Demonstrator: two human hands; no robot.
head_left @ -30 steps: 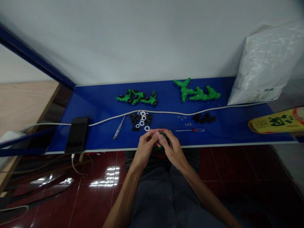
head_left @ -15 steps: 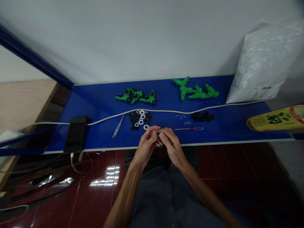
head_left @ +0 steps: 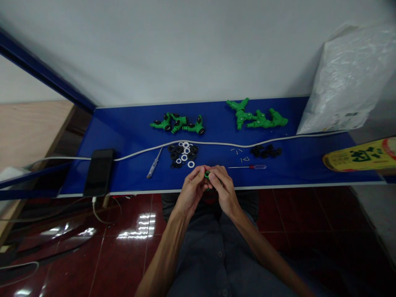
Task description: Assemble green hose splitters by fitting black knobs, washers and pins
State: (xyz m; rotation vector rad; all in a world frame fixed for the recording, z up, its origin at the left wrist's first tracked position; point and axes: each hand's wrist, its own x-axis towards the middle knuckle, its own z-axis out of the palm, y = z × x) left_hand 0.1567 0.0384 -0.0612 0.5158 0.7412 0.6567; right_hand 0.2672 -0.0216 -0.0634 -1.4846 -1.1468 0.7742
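Both hands meet at the table's front edge around a green hose connector, whose round open end shows between the thumbs while the rest is covered by fingers. My left hand is closed on it from the left, and my right hand grips it from the right. Just beyond the left hand lie white washers and black rings in a cluster. Beyond the right hand lie a screwdriver with a clear handle and several small screws.
Green Y-connectors with black parts lie at the back; plain green ones are right of them. A white cable crosses the blue table. Also there: small black parts, a tester screwdriver, phone, plastic bag, yellow container.
The green connector has turned in my fingers, so its round opening now faces up between the thumbs. The view has shifted slightly; the things on the table lie as before.
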